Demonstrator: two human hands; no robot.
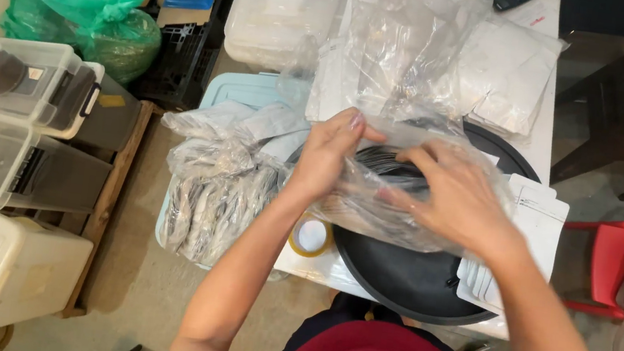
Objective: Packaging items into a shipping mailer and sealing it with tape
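Observation:
My left hand (328, 156) grips the left edge of a clear plastic bag (371, 207) that holds dark flat pieces. Reaching in from the right, my right hand (458, 200) has its fingers inside or on the bag, over the dark contents. The bag hangs just above a round black tray (402, 278) on the white table (543, 132). A roll of tape (311, 236) lies below my left wrist, at the tray's left rim.
Filled clear bags (215, 187) pile on a light blue bin lid at left. More bags and white pouches (498, 79) lie at the back, white cards (537, 215) at the right. Plastic boxes (29, 85), green sacks, a scale, a red stool (611, 260).

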